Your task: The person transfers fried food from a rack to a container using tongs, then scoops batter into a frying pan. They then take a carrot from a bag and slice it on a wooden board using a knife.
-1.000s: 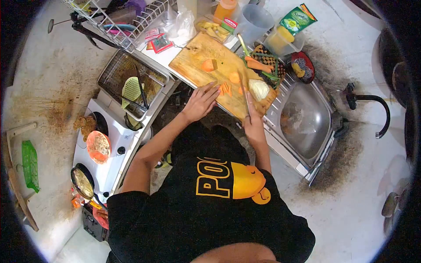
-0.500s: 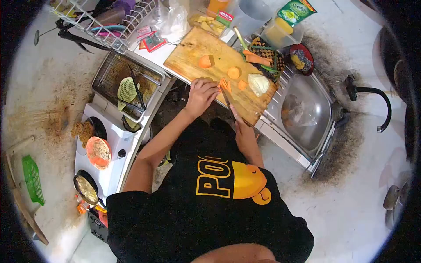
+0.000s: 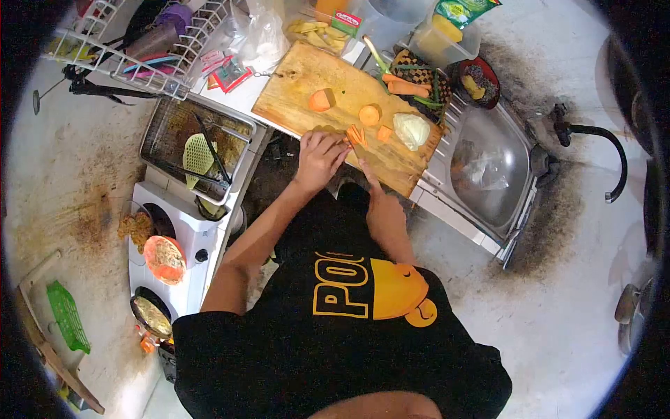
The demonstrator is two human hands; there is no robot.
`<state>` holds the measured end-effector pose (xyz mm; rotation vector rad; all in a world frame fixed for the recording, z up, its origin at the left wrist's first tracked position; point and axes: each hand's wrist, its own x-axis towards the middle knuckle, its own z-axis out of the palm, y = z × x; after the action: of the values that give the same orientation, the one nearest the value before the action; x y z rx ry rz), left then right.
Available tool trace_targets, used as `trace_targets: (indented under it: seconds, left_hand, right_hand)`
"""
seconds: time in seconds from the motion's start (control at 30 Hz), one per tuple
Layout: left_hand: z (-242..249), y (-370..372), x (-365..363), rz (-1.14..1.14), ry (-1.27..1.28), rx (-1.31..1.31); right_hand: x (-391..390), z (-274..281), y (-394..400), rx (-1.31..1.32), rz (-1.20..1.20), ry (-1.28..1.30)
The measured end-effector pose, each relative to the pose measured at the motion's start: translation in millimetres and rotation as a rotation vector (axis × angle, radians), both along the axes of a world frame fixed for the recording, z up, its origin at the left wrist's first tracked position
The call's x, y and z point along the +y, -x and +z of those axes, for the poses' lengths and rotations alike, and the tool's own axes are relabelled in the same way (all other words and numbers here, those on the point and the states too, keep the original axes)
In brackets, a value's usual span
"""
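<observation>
My left hand [image 3: 322,157] is closed over carrot pieces at the near edge of the wooden cutting board [image 3: 289,87], fingertips curled. What lies under its fingers is partly hidden. Thin carrot strips [image 3: 356,135] lie just right of those fingertips. Close beside them, my right hand [image 3: 382,206] grips a knife [image 3: 359,156], its index finger stretched forward along it; the handle is mostly covered. Farther up the board are a carrot chunk [image 3: 320,101], a round carrot piece [image 3: 369,114] and a small carrot block [image 3: 384,133]. A pale cabbage piece [image 3: 412,131] sits at the right.
Whole carrots [image 3: 407,86] and green stalks rest on a woven mat behind the board. A sink [image 3: 492,174] with a black faucet [image 3: 607,140] is to the right. Leftward stand a fryer basin [image 3: 159,129], a stove [image 3: 185,213] with pans, and a dish rack [image 3: 188,56].
My right hand and the knife have shifted slightly up and left, closer to the left fingertips. The whole view has turned a little. My left hand keeps its place on the carrot.
</observation>
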<state>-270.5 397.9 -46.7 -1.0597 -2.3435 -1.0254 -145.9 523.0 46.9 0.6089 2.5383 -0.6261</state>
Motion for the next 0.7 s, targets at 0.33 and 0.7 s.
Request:
trace_targets:
  seconds: [0.33, 0.7]
  left_hand:
    - [-0.3, 2.0, -0.4, 0.022, -0.038, -0.041]
    - [-12.9, 4.3, -4.9, 0.006, -0.034, -0.022]
  right_hand:
    - [3.7, 21.3, -22.6, -0.071, -0.015, 0.014]
    - [7.9, 17.6, -15.2, 0.010, 0.041, 0.014]
